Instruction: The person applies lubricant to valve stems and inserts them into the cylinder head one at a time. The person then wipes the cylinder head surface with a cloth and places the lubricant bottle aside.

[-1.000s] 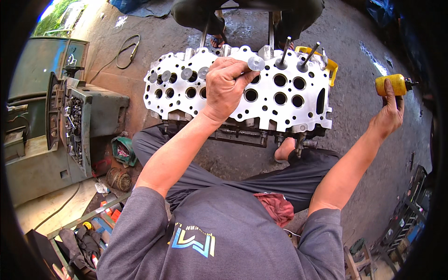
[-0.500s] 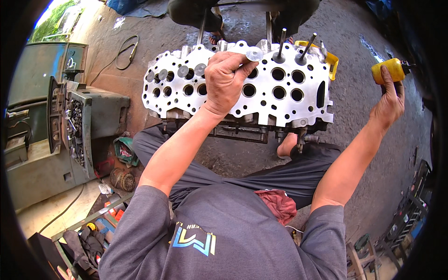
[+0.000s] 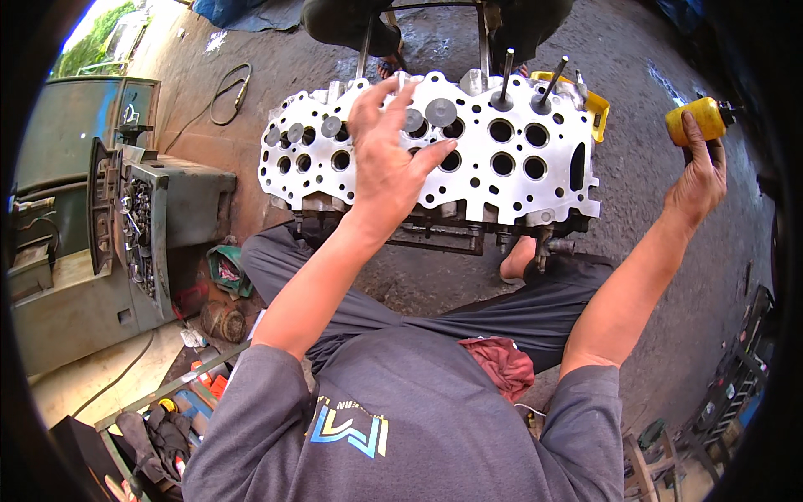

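Note:
A pale machined cylinder head point(image 3: 468, 188) lies across in front of me, its flat face with rows of round holes turned up. Over its middle is my left hand point(image 3: 386, 163), fingers spread and holding nothing. Just right of those fingers, a grey engine valve point(image 3: 441, 113) sits disc-up at a hole in the upper row. More valve discs, such as one valve point(image 3: 331, 127), show farther left; my hand hides part of this row. Two other valves stand stem-up on the right, one valve point(image 3: 548, 90) near the far edge. Out to the right, my right hand point(image 3: 698, 180) grips a yellow bottle point(image 3: 701, 123) with a black tip.
A dark stand or seat point(image 3: 351, 25) with a person's legs and feet is beyond the cylinder head. On the left stands a grey metal machine point(image 3: 188, 197) with small parts on it. A red cloth point(image 3: 499, 368) lies by my lap. A black cable point(image 3: 224, 92) curls on the floor.
My left hand has let go of the valve, which now rests at a hole in the cylinder head; the fingers have spread and moved slightly left. The right hand keeps the bottle in about the same place.

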Demonstrator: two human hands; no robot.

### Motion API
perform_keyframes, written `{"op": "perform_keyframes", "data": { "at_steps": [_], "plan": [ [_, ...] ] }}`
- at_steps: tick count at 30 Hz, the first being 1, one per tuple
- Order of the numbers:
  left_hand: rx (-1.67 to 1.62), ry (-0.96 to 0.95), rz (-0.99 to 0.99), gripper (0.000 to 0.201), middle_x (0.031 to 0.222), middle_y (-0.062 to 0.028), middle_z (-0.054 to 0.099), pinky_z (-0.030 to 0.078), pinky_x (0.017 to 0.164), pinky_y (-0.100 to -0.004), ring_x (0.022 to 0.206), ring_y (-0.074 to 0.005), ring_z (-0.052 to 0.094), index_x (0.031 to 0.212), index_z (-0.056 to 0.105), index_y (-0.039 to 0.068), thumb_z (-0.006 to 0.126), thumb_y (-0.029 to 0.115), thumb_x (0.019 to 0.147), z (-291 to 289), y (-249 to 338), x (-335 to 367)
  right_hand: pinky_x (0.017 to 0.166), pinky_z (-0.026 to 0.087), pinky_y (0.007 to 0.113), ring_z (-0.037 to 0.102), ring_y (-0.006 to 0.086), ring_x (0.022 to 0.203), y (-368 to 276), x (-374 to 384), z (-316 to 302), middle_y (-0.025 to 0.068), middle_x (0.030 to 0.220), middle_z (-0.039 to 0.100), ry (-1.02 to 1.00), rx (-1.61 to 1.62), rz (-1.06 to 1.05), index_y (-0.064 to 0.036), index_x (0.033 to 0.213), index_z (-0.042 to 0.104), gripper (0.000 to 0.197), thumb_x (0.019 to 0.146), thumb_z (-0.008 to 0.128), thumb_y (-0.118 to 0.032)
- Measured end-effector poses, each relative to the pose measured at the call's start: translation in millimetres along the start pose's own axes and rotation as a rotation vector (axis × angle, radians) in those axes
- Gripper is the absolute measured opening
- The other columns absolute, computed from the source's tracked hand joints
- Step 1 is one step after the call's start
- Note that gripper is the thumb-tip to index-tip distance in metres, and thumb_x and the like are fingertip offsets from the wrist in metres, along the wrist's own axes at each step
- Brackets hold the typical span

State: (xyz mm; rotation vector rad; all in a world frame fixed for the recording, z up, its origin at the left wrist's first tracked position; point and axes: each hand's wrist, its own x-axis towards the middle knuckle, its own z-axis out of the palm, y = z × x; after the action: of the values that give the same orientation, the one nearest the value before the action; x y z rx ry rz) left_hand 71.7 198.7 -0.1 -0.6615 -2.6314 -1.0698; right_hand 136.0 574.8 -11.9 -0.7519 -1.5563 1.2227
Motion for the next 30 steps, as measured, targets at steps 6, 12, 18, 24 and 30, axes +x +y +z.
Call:
{"op": "perform_keyframes", "data": {
  "at_steps": [6, 12, 18, 24, 30],
  "plan": [
    [0.189, -0.007, 0.337, 0.071, 0.151, -0.0148, 0.034, 0.03, 0.118, -0.0509, 0.144, -0.0384, 0.027, 0.139, 0.058, 0.011, 0.084, 0.047, 0.084, -12.7, -0.7, -9.3, 0.122, 0.036, 0.047, 0.063, 0.0304, 0.129, -3.4, -0.8, 0.0, 0.0172, 0.127, 0.072, 0.031, 0.007, 0.021, -0.0007, 0.127, 0.07, 0.067, 0.075, 0.094, -0.037],
    [0.282, -0.037, 0.329, 0.062, 0.147, -0.0156, 0.039, 0.031, 0.118, -0.0513, 0.144, -0.0393, 0.027, 0.138, 0.06, 0.013, 0.077, 0.048, 0.09, -4.0, -0.5, -4.6, 0.121, 0.038, 0.047, 0.062, 0.0299, 0.13, -3.9, -0.8, -0.1, 0.0162, 0.126, 0.072, 0.016, 0.024, 0.036, -0.0013, 0.126, 0.071, 0.066, 0.074, 0.095, -0.035],
    [0.303, -0.015, 0.395, 0.061, 0.144, -0.0167, 0.042, 0.031, 0.117, -0.051, 0.142, -0.0397, 0.03, 0.138, 0.06, 0.011, 0.072, 0.051, 0.093, -4.8, -3.6, -8.9, 0.119, 0.04, 0.045, 0.063, 0.0291, 0.129, -4.5, 0.6, -2.6, 0.0166, 0.123, 0.073, 0.037, 0.022, 0.06, 0.0002, 0.124, 0.071, 0.065, 0.073, 0.095, -0.033],
    [0.451, -0.034, 0.393, 0.061, 0.145, -0.0167, 0.041, 0.022, 0.118, -0.0587, 0.143, -0.0399, 0.029, 0.134, 0.064, 0.011, 0.065, 0.058, 0.096, 1.5, -0.3, -11.7, 0.118, 0.041, 0.043, 0.064, 0.0281, 0.127, -7.5, 0.2, -2.1, 0.0158, 0.123, 0.073, 0.015, 0.066, 0.081, 0.0001, 0.123, 0.072, 0.062, 0.074, 0.095, -0.031],
    [0.54, -0.149, 0.357, 0.057, 0.144, -0.0169, 0.045, 0.017, 0.12, -0.0587, 0.142, -0.0412, 0.03, 0.129, 0.071, 0.009, 0.061, 0.057, 0.099, -0.1, 11.5, -10.5, 0.118, 0.041, 0.043, 0.064, 0.0288, 0.128, -5.8, -0.7, -7.7, 0.0163, 0.123, 0.073, 0.012, 0.061, 0.082, 0.0007, 0.123, 0.072, 0.061, 0.076, 0.094, -0.031]
  ]
}}
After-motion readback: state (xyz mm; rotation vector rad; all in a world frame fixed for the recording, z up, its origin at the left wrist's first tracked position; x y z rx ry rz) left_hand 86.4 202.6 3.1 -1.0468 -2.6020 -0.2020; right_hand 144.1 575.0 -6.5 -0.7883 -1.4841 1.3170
